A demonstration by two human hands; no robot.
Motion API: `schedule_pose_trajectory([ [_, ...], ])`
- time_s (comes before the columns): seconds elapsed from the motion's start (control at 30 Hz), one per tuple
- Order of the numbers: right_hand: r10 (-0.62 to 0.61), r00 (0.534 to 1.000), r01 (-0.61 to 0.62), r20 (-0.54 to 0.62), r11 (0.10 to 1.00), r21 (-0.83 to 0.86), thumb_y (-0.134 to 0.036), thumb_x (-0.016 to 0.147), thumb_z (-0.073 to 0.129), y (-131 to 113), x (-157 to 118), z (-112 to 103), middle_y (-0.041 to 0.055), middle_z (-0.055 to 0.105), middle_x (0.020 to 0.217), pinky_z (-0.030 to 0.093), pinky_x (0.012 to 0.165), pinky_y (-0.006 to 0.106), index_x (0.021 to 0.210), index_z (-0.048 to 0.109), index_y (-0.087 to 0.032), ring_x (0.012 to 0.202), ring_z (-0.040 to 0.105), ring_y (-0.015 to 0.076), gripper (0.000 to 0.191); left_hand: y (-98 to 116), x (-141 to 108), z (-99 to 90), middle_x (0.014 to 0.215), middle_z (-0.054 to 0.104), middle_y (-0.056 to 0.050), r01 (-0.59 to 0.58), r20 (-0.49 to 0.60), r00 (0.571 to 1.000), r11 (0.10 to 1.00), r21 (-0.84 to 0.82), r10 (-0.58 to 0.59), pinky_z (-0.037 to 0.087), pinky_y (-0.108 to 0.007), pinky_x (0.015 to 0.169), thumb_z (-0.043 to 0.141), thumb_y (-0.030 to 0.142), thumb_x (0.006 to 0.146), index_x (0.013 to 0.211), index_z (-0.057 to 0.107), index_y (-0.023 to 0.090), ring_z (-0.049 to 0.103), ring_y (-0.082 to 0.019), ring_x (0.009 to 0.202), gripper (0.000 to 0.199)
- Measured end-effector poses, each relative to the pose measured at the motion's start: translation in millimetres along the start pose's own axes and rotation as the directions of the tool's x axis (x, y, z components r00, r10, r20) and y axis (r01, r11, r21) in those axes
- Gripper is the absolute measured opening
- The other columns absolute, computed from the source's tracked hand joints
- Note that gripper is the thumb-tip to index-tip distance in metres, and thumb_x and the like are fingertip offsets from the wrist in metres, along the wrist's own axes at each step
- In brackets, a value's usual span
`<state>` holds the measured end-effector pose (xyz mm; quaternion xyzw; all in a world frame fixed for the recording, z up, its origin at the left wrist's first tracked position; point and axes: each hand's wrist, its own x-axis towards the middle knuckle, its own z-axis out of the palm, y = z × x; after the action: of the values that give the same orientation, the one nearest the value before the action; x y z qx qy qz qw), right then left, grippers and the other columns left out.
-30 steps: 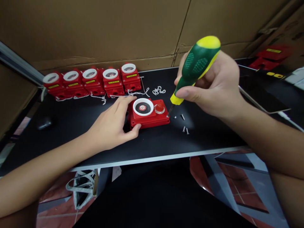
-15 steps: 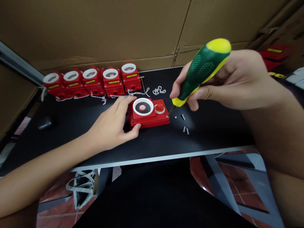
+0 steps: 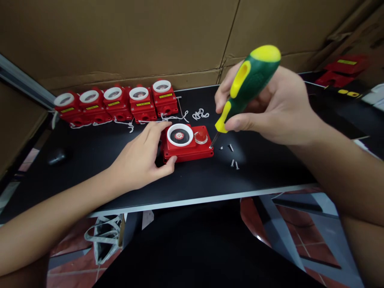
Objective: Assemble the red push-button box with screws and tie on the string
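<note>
A red alarm box (image 3: 192,153) with a white-rimmed round window and a small red lamp (image 3: 201,137) lies flat on the black table (image 3: 192,184). My left hand (image 3: 147,156) grips its left end, thumb on the near side and fingers on the far side. In my right hand (image 3: 264,104) is a screwdriver (image 3: 255,80) with a green and yellow handle, held tilted. Its tip meets a screw at the box's near right corner. Several loose screws (image 3: 233,163) lie on the table just right of the box.
Several similar red boxes (image 3: 142,106) stand in a row along the back left, with white cord (image 3: 201,115) near them. A black computer mouse (image 3: 58,156) sits at the left. More red parts (image 3: 345,68) are at the far right. Cardboard (image 3: 135,40) walls the back.
The screwdriver's handle has turned, showing a yellow inset, and leans slightly further left. My right hand has rotated and shifted left with it. My left hand keeps its hold on the box.
</note>
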<state>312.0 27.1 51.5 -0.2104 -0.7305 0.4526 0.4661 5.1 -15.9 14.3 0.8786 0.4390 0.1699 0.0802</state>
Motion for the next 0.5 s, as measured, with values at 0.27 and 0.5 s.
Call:
schedule_pose_trajectory([
  [0.27,0.118,0.982,-0.117,0.146,0.993,-0.009,-0.03,0.09,0.098,-20,-1,-18,0.0064,0.086,0.105,0.063,0.057,0.029,0.114,0.08,-0.02,0.061,0.069,0.0128,0.031,-1,0,-0.3,0.154,0.063,-0.021,0.004,0.007,1.0,1.0,0.0,-0.004,0.066,-0.054,0.11,0.063,0.044,0.097,0.161,0.046,0.013,0.071,-0.039,0.135,0.074],
  [0.5,0.098,0.995,-0.098,-0.011,0.995,-0.013,-0.028,0.079,0.106,-17,-5,-3,0.0074,0.085,0.097,0.058,0.05,0.029,0.099,0.079,-0.019,0.069,0.075,0.0177,0.035,-1,0,-0.2,0.152,0.064,-0.021,0.011,0.01,1.0,1.0,0.014,-0.011,0.066,-0.054,0.109,0.063,0.045,0.096,0.161,0.047,0.011,0.071,-0.039,0.134,0.075],
])
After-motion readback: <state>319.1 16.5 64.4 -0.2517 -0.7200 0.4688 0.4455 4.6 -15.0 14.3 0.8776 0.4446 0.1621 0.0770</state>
